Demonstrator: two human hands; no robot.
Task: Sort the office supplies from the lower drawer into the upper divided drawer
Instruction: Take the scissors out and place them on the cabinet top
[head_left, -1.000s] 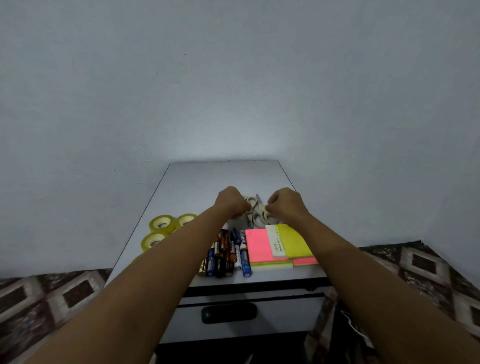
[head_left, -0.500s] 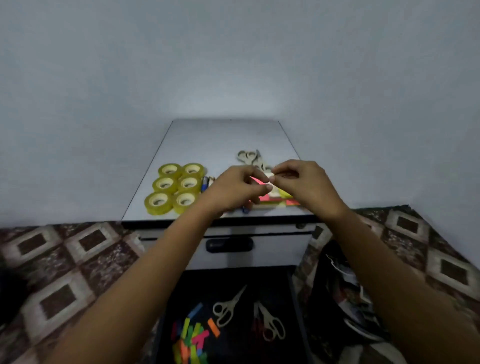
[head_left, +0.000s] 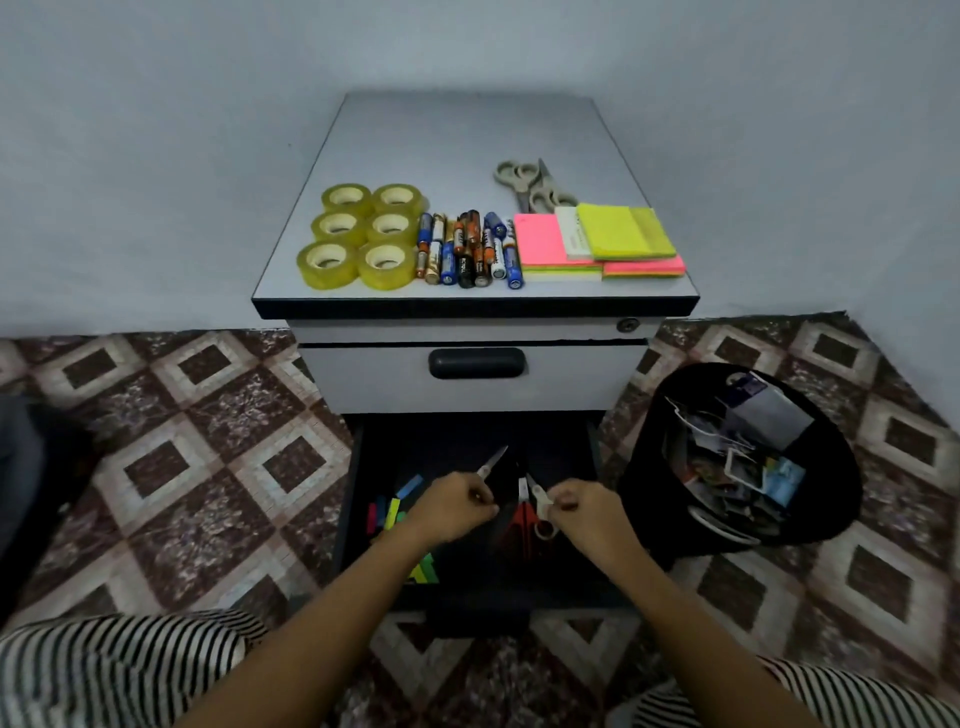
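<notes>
You have both hands down in the open dark lower drawer (head_left: 354, 499), at six o'clock from the grey pedestal cabinet (head_left: 467, 130). Your left hand (head_left: 452, 506) is curled into a fist round a small pair of steel-bladed scissors (head_left: 491, 462). The handles are buried in your grip and the closed blades poke out toward one o'clock. Your right hand (head_left: 587, 512) pinches a second small pair of pale-handled scissors (head_left: 540, 501) between thumb and fingertips. Its blades point to eleven o'clock and one handle ring hangs free at six. The two hands sit near each other without touching, and something red lies between them, though I cannot tell what.

At nine o'clock from your left hand, bright coloured paper strips (head_left: 395, 512) lie scattered on the drawer floor. Straight up at twelve, the grey upper drawer (head_left: 363, 379) with its black oblong handle (head_left: 477, 362) is closed.

On the cabinet top, six rolls of yellowish clear tape (head_left: 363, 234) sit at the nine o'clock side. A row of mixed batteries (head_left: 467, 249) lies just beside them, and neon pink and yellow sticky-note pads (head_left: 597, 244) sit at three. Beige-handled scissors (head_left: 535, 184) lie at twelve o'clock from the pads.

At three o'clock from the drawer, a round black bin (head_left: 649, 467) holding paper scraps stands on the brown patterned tile floor (head_left: 182, 441).
</notes>
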